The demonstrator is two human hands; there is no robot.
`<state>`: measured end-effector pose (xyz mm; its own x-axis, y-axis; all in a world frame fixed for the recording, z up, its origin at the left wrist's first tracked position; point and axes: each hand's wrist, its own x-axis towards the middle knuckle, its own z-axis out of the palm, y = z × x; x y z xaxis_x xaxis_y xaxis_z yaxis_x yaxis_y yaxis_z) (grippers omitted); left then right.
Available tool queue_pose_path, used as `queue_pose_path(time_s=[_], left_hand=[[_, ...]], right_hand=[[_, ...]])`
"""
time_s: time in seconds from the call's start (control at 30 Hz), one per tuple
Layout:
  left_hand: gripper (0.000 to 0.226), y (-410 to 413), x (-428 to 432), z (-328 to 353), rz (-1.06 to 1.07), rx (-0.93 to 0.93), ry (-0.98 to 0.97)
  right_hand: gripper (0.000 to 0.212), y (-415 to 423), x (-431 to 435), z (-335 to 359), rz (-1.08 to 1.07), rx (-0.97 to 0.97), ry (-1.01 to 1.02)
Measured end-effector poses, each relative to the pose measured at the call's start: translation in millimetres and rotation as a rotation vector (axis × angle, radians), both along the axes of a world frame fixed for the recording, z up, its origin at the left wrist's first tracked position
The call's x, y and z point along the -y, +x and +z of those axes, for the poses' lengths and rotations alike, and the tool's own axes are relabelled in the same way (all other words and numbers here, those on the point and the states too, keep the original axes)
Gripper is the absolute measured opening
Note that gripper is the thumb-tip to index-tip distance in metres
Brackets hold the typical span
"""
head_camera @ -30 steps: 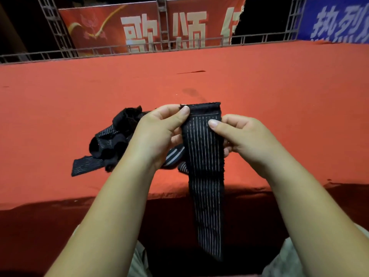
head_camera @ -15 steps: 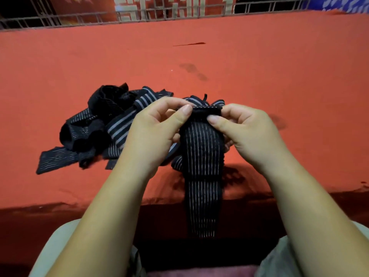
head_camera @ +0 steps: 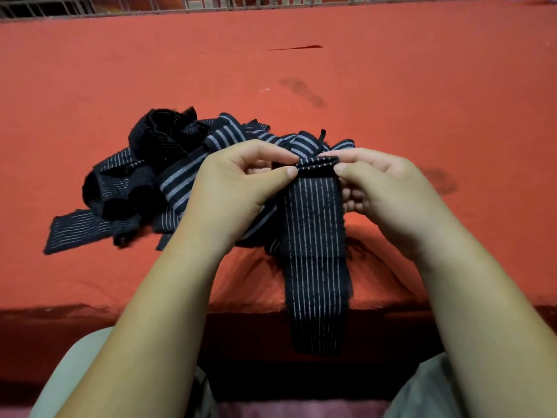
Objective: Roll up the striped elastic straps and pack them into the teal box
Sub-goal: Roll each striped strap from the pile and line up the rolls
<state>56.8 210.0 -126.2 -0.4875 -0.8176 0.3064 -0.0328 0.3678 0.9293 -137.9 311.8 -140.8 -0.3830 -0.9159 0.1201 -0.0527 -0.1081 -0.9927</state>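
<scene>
The left hand [head_camera: 238, 188] and the right hand [head_camera: 388, 188] meet at the top end of one striped elastic strap [head_camera: 313, 236], each pinching a corner between thumb and forefinger where the end is turned over into a first narrow fold. The rest of that strap lies flat towards the person and droops over the near edge of the table [head_camera: 422, 86], its tail dark against the shadow below. The table is covered in red cloth, marked by a dark smudge [head_camera: 301, 92] beyond the hands. Just left of the hands sits a tangled pile of straps [head_camera: 144, 179], black with pale stripes, some broad and some thin; the left hand hides its near right part, so how many lie there cannot be told. A metal railing [head_camera: 120, 4] runs along the far side, cut off by the top edge. Pale trousers [head_camera: 69, 366] show at the bottom corners.
</scene>
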Motion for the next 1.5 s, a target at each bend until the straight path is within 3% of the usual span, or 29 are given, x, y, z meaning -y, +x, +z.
queue_pose_path(time_s=[0.33, 0.47, 0.7, 1.0, 1.17, 1.37, 1.5], left_hand=[[0.029, 5, -8, -6, -0.056, -0.032, 0.104], [0.019, 5, -9, -9, -0.071, -0.065, 0.182], [0.019, 3, -3, -9, -0.035, -0.050, 0.083], [0.012, -4, -2, -10, -0.148, -0.073, 0.314], [0.014, -6, -2, -11, -0.143, -0.130, 0.309], [0.026, -6, 0, -13, -0.121, -0.082, 0.212], [0.021, -7, -2, -15, -0.116, -0.033, 0.191]], right_hand=[[0.016, 1, -9, -4, -0.059, -0.185, -0.110], [0.017, 1, -9, -7, -0.052, -0.256, -0.166], [0.018, -3, -6, -10, -0.018, -0.259, -0.184], [0.028, 0, 1, -14, -0.042, -0.169, -0.260], [0.026, -1, -5, -12, -0.010, -0.212, -0.201], [0.023, -6, -5, -16, -0.025, -0.221, -0.150], [0.020, -8, -6, -18, -0.040, -0.241, -0.175]])
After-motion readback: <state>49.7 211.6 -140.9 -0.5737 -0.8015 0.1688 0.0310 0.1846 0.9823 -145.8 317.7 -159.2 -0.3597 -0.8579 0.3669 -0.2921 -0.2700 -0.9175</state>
